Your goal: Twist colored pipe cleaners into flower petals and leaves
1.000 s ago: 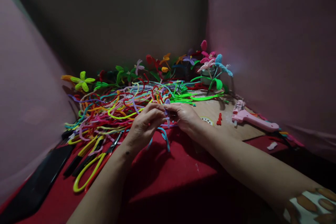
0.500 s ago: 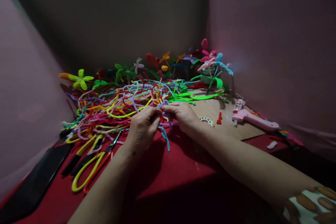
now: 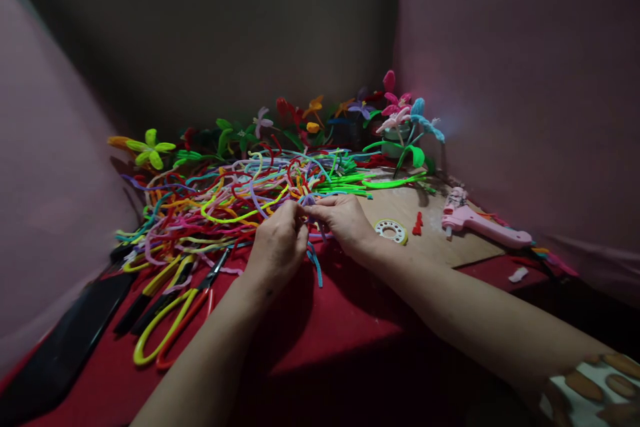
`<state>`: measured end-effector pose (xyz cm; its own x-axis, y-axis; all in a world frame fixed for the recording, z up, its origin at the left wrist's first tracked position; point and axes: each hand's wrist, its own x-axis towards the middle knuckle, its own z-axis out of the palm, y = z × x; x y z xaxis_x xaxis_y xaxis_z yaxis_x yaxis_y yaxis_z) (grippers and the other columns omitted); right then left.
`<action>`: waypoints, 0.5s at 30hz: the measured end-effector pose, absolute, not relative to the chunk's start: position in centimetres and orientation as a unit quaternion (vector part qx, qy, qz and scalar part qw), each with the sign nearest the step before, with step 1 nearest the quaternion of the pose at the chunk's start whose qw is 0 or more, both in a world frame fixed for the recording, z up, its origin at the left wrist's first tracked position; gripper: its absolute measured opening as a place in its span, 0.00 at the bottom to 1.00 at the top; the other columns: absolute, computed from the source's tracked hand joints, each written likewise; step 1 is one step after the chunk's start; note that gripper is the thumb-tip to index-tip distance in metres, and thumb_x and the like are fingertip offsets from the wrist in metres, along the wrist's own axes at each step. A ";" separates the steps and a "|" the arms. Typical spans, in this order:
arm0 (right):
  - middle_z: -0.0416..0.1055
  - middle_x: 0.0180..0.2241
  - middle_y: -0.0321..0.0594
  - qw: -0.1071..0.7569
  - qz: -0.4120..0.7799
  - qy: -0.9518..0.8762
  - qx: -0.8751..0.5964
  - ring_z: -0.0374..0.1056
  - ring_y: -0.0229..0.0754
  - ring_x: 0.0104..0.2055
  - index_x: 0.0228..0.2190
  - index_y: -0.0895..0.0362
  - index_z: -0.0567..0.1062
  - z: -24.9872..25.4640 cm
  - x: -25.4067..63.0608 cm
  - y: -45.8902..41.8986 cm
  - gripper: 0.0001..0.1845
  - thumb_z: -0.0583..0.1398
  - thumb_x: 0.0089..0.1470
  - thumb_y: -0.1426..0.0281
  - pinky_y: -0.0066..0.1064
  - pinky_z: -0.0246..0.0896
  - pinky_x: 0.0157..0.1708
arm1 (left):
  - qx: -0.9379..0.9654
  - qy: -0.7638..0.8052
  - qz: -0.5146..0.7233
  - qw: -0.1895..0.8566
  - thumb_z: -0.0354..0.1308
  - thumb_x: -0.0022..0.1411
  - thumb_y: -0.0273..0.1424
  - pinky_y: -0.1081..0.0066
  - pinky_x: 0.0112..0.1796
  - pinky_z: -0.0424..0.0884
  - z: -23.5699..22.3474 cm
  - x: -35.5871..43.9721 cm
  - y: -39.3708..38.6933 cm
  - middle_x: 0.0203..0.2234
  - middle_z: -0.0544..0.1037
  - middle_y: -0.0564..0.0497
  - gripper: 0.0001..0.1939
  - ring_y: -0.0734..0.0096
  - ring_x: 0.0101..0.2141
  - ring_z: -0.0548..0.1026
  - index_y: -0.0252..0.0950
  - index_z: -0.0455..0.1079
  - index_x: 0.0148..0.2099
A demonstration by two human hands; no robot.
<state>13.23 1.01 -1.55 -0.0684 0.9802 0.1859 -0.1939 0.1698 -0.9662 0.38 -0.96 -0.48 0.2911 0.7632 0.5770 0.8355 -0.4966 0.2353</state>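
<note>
My left hand point(image 3: 277, 243) and my right hand point(image 3: 343, 220) meet at the middle of the table, fingertips pinched together on a small purple pipe cleaner point(image 3: 307, 200) bent into a loop. Both hands are closed on it. A blue pipe cleaner point(image 3: 315, 265) lies on the red cloth point(image 3: 330, 320) just below the hands. Behind them spreads a big tangled pile of pipe cleaners point(image 3: 220, 203) in many colours.
Finished pipe-cleaner flowers point(image 3: 395, 113) stand along the back wall. A pink glue gun point(image 3: 480, 223) and a tape roll point(image 3: 391, 231) lie on a wooden board point(image 3: 440, 240) at right. Yellow-handled scissors point(image 3: 165, 323) and pliers lie at left beside a black object point(image 3: 65, 347).
Both hands have shifted slightly up and left, and the purple piece has been bent tighter between the fingertips. The view has tilted a little.
</note>
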 end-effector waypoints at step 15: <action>0.65 0.14 0.33 0.570 0.618 -0.429 -0.330 0.55 0.29 0.15 0.18 0.62 0.73 -0.8 13.4 1.1 0.07 0.63 0.36 0.70 0.25 0.48 0.18 | -0.622 -0.504 -0.494 -0.339 0.63 0.44 0.32 0.76 0.20 0.65 1.1 -0.5 -0.8 0.28 0.70 0.53 0.21 0.77 0.20 0.69 0.34 0.63 0.41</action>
<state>13.40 1.14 -0.77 -0.1325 0.9878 0.0813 -0.4208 0.0182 -0.9070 -0.48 -0.81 1.14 0.0036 0.9623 0.2720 0.2929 -0.2611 0.9198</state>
